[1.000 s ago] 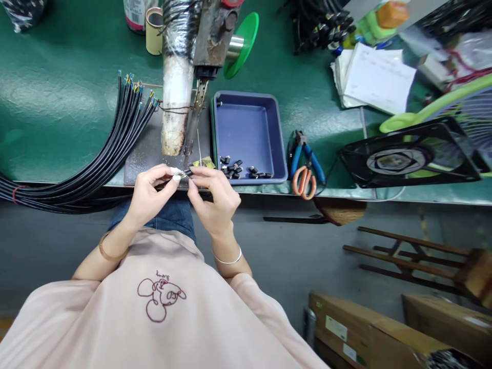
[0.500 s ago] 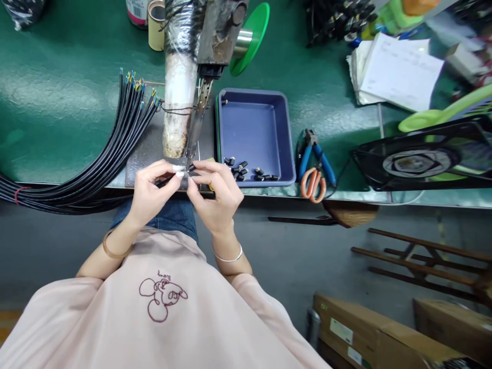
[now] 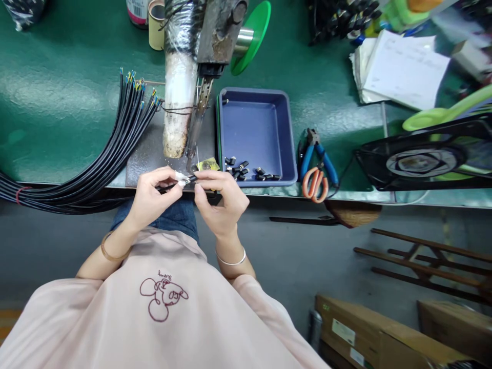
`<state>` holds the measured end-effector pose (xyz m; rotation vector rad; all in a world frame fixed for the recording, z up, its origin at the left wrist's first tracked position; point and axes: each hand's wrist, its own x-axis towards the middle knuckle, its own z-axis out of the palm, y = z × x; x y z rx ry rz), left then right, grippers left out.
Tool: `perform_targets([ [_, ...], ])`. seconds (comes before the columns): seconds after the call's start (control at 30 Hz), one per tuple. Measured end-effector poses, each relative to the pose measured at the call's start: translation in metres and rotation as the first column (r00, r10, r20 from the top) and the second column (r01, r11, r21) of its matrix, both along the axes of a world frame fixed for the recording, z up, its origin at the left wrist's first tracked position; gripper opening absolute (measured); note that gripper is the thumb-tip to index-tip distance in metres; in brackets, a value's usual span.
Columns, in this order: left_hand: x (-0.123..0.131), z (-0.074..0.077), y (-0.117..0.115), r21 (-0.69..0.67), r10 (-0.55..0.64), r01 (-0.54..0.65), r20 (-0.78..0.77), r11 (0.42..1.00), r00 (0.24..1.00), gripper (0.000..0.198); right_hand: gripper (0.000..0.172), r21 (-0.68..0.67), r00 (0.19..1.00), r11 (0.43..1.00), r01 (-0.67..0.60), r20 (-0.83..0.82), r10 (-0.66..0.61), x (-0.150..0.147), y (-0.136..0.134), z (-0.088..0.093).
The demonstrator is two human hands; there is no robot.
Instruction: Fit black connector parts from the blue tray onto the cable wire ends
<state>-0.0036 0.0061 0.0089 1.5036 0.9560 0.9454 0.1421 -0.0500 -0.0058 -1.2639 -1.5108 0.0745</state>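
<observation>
Near the table's front edge, my left hand (image 3: 154, 197) is closed in a pinch on the end of a black cable (image 3: 165, 188), with white covering on its fingertips. A small black connector (image 3: 191, 179) with a metal tip meets the cable end, pinched by the thumb and forefinger of my right hand (image 3: 225, 202); the exact joint is partly hidden by fingers. Just above both hands, the soldering iron (image 3: 197, 125) points down from its clamp. Beside its tip lies a yellow sponge (image 3: 208, 164).
On the left curves a bundle of black cables (image 3: 103, 169) with stripped coloured ends. To the right, a blue tray (image 3: 288, 138) holds several black connectors. Blue-handled cutters (image 3: 313, 148), orange-handled scissors (image 3: 315, 185) and a black fan (image 3: 423, 159) follow. A green solder spool (image 3: 258, 36) stands behind.
My hands have drawn down and away from the soldering iron's tip. The right hand has shifted slightly right, uncovering the yellow sponge and more of the connector.
</observation>
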Motion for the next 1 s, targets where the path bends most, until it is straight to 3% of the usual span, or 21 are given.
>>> perform_targets([
  [0.17, -0.008, 0.002, -0.007, -0.101, -0.227, 0.221, -0.046, 0.970, 0.973, 0.006, 0.012, 0.013, 0.986, 0.999, 0.048, -0.163, -0.045, 0.004, -0.003, -0.003],
  [0.3, -0.017, -0.002, -0.012, -0.093, -0.484, 0.475, -0.178, 0.875, 0.857, 0.010, 0.009, 0.089, 0.962, 0.990, 0.110, -0.259, -0.084, 0.007, -0.004, -0.003],
  [0.43, -0.025, -0.009, -0.016, -0.073, -0.585, 0.590, -0.279, 0.804, 0.762, 0.014, 0.006, 0.168, 0.948, 0.974, 0.152, -0.303, -0.096, 0.008, -0.005, -0.002],
  [0.6, -0.031, -0.012, -0.016, -0.178, -0.439, 0.414, -0.136, 0.893, 0.888, 0.016, 0.004, 0.200, 0.950, 0.967, 0.160, -0.299, -0.095, 0.006, -0.006, 0.000],
  [0.7, -0.035, -0.012, -0.012, -0.202, -0.223, 0.223, 0.025, 0.954, 0.975, 0.022, 0.004, 0.179, 0.952, 0.969, 0.171, -0.284, -0.116, 0.004, -0.007, 0.002],
  [0.77, -0.038, -0.013, -0.006, -0.169, -0.028, 0.048, 0.119, 0.984, 0.992, 0.025, 0.004, 0.168, 0.954, 0.969, 0.181, -0.269, -0.132, 0.003, -0.007, 0.003],
  [0.87, -0.042, -0.013, 0.004, -0.074, 0.172, -0.161, 0.175, 0.984, 0.969, 0.028, 0.005, 0.150, 0.955, 0.973, 0.174, -0.267, -0.130, 0.002, -0.008, 0.003],
  [1.0, -0.046, -0.008, 0.018, 0.124, 0.328, -0.334, 0.064, 0.934, 0.943, 0.024, 0.003, 0.039, 0.960, 0.992, 0.121, -0.258, -0.107, 0.001, -0.012, 0.001],
])
